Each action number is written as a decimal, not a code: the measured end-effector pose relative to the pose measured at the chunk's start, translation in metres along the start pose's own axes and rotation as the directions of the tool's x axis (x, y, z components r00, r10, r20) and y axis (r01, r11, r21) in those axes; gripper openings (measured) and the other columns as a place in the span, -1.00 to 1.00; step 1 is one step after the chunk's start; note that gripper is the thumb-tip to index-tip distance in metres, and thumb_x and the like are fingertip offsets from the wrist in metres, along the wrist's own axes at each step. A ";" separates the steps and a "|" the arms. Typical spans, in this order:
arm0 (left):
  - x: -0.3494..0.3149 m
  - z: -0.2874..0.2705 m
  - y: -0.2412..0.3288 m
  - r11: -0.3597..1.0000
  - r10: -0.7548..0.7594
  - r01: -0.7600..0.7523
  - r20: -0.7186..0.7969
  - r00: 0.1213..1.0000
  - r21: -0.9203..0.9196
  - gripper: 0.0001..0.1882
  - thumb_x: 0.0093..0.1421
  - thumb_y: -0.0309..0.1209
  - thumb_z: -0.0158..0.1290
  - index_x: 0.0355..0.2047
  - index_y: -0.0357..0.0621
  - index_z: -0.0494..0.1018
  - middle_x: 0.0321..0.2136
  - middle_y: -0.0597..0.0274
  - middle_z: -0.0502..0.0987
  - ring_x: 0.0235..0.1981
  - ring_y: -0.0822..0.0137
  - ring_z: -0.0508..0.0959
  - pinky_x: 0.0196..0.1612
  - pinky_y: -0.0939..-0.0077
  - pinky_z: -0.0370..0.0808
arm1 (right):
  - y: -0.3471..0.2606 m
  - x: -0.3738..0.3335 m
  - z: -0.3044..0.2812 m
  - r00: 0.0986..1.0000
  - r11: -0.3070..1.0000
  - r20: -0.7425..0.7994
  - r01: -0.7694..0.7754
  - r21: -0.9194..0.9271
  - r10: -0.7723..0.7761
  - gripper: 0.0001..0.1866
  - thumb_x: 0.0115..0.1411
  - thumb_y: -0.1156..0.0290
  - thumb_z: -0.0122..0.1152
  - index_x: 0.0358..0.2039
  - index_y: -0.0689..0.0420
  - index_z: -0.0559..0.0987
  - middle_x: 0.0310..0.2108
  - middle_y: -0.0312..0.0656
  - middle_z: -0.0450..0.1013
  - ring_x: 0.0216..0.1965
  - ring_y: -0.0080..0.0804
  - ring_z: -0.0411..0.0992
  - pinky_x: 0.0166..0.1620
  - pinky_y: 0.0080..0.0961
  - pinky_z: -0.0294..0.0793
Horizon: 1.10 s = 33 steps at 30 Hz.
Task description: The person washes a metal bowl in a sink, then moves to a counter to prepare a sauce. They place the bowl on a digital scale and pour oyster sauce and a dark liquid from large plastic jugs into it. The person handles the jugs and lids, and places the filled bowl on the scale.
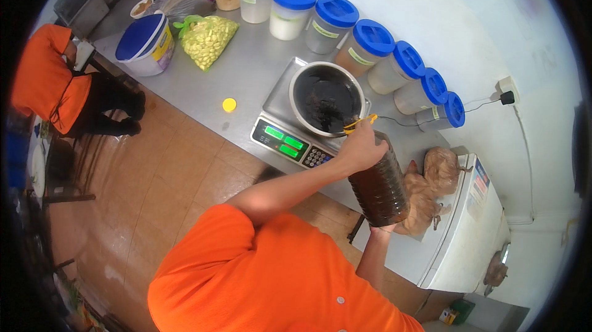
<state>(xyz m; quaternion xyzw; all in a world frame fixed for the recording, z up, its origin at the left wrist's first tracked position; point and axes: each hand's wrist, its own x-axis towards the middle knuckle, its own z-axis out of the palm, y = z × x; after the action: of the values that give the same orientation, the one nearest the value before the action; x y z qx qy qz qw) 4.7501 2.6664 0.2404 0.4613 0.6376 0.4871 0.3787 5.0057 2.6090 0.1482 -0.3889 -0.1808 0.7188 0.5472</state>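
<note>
A large clear ribbed bottle (377, 187) of dark brown liquid is tilted, its neck toward the metal bowl (295, 100). My left hand (362, 147) is closed round the bottle near its neck, beside a yellow handle (361, 123). Under the bottle's base is my right hand (385, 229), mostly hidden by it. Dark liquid (327, 88) fills much of the bowl, its surface ruffled on the side near the bottle. The bowl stands on a digital scale (280, 141) with lit green displays. A yellow cap (229, 105) lies on the steel table.
Several blue-lidded containers (336, 14) line the wall. Left on the table (203, 94) are a bag of pale peeled cloves (208, 39) and a blue-lidded bucket (145, 48). Tied brown bags (422, 196) rest on a white appliance (456, 233) at right. A person in orange (52, 82) stands far left.
</note>
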 end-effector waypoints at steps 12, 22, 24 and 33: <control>-0.001 0.002 -0.004 0.999 0.042 -0.042 -0.019 0.999 -0.017 -0.50 0.14 -0.19 0.17 -0.20 -0.45 0.31 -0.23 -0.26 0.43 -0.19 -0.15 0.50 -0.10 0.10 0.44 | 0.000 -0.013 0.030 0.999 0.999 -0.043 -0.031 0.013 0.031 -0.46 0.37 -0.02 -0.03 0.17 0.09 0.46 0.11 -0.13 0.48 0.07 -0.13 0.48 0.09 -0.05 0.56; -0.003 0.000 0.000 0.998 0.039 -0.040 -0.005 0.999 -0.044 -0.50 0.15 -0.21 0.16 -0.18 -0.48 0.32 -0.20 -0.31 0.43 -0.16 -0.17 0.50 -0.07 0.10 0.44 | 0.000 -0.016 0.029 0.995 0.999 -0.092 -0.036 0.020 0.038 -0.49 0.39 0.01 -0.05 0.17 0.08 0.46 0.10 -0.13 0.48 0.07 -0.13 0.48 0.11 -0.05 0.55; -0.003 0.000 -0.001 0.998 0.050 -0.050 -0.017 0.999 -0.045 -0.50 0.15 -0.21 0.16 -0.19 -0.48 0.32 -0.21 -0.31 0.43 -0.17 -0.17 0.50 -0.07 0.10 0.44 | -0.001 -0.016 0.031 0.997 1.000 -0.077 -0.026 0.013 0.027 -0.49 0.39 0.02 -0.05 0.18 0.08 0.45 0.10 -0.13 0.48 0.08 -0.13 0.48 0.11 -0.05 0.54; -0.002 0.004 -0.004 0.998 0.035 -0.035 -0.011 0.999 -0.042 -0.51 0.13 -0.21 0.18 -0.22 -0.46 0.31 -0.25 -0.27 0.43 -0.21 -0.15 0.50 -0.11 0.08 0.43 | -0.001 -0.014 0.025 0.998 1.000 -0.058 -0.006 -0.003 0.006 -0.49 0.39 0.01 -0.05 0.18 0.07 0.45 0.09 -0.13 0.49 0.06 -0.15 0.50 0.07 -0.09 0.58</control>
<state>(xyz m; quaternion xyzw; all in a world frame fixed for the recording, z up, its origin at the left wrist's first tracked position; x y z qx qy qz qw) 4.7533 2.6654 0.2361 0.4619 0.6210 0.5093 0.3763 4.9893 2.6003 0.1696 -0.4110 -0.1646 0.7086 0.5495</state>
